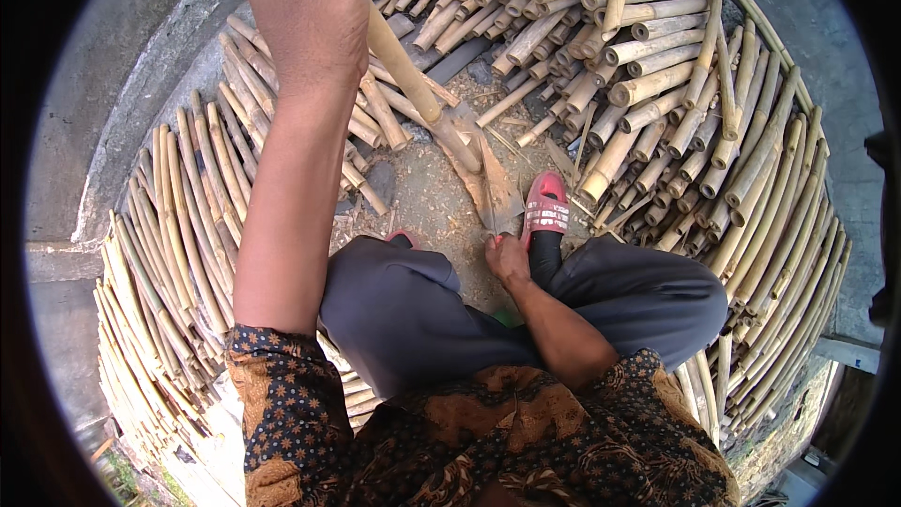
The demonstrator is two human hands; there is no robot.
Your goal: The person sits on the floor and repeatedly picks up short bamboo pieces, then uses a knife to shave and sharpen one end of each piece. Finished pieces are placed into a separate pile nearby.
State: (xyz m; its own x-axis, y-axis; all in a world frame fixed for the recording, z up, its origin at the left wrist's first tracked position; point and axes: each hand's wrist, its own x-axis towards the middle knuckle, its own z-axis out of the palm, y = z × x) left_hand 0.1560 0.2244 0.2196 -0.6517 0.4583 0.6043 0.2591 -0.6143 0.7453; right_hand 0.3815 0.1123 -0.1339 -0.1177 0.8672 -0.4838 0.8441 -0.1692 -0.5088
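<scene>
My left hand (314, 23) is raised at the upper left, its fingers partly cut off by the picture's top edge and closed round a bamboo pole (405, 66). The pole slants down to the right, and its lower end meets a worn wooden block (469, 178) on the ground. Low between my knees, my right hand (510, 259) is closed on the handle of a knife. The thin knife blade (492, 202) points away from me, beside the block and close to the pole's lower end; its full shape is hard to make out.
Stacked bamboo poles (648, 66) rise at the far right and curve round the right side. More bamboo poles (202, 197) lie along the left. Shavings litter the concrete floor (404, 188). My red shoe (547, 204) is beside the knife. A grey wall (113, 84) stands at the left.
</scene>
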